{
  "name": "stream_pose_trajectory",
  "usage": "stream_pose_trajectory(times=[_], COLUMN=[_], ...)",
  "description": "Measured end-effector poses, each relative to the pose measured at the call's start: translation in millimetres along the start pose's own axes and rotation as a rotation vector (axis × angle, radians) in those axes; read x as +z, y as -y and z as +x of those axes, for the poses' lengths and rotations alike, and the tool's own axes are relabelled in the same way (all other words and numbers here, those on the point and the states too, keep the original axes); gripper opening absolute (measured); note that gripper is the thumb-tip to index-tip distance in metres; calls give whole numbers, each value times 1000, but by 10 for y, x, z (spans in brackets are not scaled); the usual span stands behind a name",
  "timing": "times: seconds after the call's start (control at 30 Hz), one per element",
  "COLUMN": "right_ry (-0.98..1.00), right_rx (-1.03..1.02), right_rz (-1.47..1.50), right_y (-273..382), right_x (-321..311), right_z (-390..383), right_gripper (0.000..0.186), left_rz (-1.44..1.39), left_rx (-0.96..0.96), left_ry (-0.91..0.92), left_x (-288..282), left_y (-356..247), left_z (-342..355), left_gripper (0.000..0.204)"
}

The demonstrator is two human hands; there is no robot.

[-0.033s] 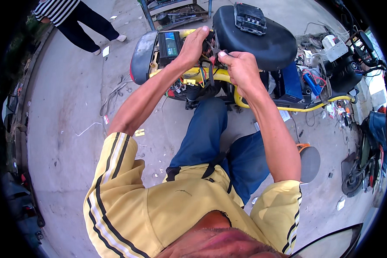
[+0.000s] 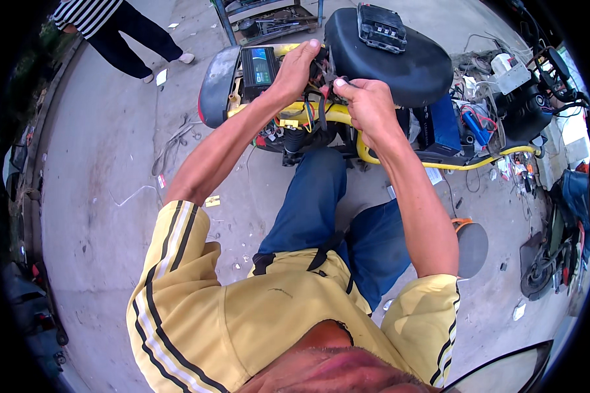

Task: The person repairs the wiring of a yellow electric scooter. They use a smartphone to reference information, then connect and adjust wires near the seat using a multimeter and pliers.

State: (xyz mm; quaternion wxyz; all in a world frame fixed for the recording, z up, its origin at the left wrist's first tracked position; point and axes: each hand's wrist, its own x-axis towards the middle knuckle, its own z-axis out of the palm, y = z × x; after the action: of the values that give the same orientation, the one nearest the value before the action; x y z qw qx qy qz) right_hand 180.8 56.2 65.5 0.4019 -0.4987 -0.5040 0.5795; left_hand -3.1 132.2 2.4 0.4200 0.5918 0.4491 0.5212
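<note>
My left hand (image 2: 296,71) reaches into the rear of a yellow-framed electric scooter (image 2: 339,116), between a black controller box with a blue label (image 2: 260,67) and the black seat (image 2: 388,62). Its thumb points up, and the curled fingers are mostly hidden; what they hold does not show. Facing it, my right hand (image 2: 372,108) is closed, thumb on top, on a small dark tool that looks like pliers (image 2: 330,74). The tool's tip is among dark and red wires beside my left fingers. Coloured wires (image 2: 307,112) hang below, over the yellow frame tube.
Another black finned box (image 2: 381,29) rests on the seat. A blue box (image 2: 442,124) and a blue cylinder (image 2: 476,128) sit on the scooter's footboard. A metal tool rack (image 2: 272,23) stands behind. Someone in dark trousers (image 2: 132,40) stands at far left. Litter and straps (image 2: 172,147) lie on the ground.
</note>
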Motion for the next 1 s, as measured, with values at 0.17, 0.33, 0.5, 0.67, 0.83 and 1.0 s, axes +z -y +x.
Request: stream_pose_trajectory(times=[0.17,0.33,0.5,0.67,0.83,1.0], right_ry=[94,206,57,-20,-89,81], right_rx=[88,129,27,4,-156,23], right_rz=[-92,-248,-159,-146,-151,-196], right_y=[139,393,164,62,-251,122], right_x=[-274,-320,-100,-9,22,-151], right_z=[86,195,54,21,179,-85], right_gripper=[25,27,24,27,27,27], left_rz=[-89,-129,-154,-230,-353,-374], left_rx=[-104,-71,-67,-106,-140,-118], left_ry=[163,248,84,36,1,58], left_x=[-81,-212,-32,7,14,-147], left_y=[-176,-47,48,44,34,54], left_z=[-39,20,33,1,31,23], left_gripper=[53,52,53,51,45,38])
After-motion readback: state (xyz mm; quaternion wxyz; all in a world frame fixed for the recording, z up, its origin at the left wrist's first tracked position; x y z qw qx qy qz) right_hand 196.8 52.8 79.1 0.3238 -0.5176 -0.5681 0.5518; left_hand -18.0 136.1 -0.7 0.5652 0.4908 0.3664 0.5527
